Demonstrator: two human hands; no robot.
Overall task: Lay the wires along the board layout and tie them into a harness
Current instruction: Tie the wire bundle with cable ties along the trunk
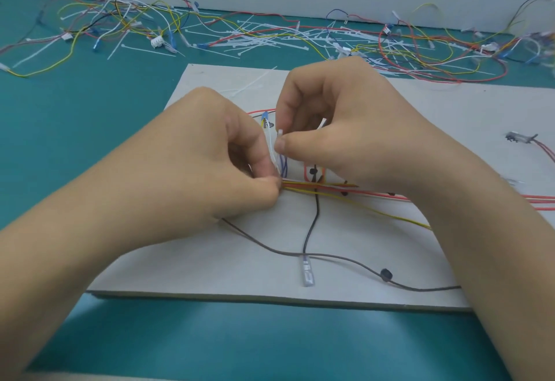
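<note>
A grey layout board [210,260] lies on the teal table. Red, yellow and orange wires [345,193] run across its middle as a bundle. My left hand [210,167] pinches that bundle at its left end. My right hand [339,128] pinches a white cable tie [280,137] just above the bundle, with the tie's free tail sticking out behind the thumb. Blue wires [283,164] rise between the two hands. A black wire [310,224] drops toward the board's front and ends in a clear-sleeved terminal [307,272]. A brown wire [330,257] curves along the board's front.
Loose white cable ties [255,38] and tangled spare wires [120,17] lie on the teal table behind the board, along a white wall. More wires [450,50] pile up at the back right. A small grey connector [518,137] sits on the board's right side.
</note>
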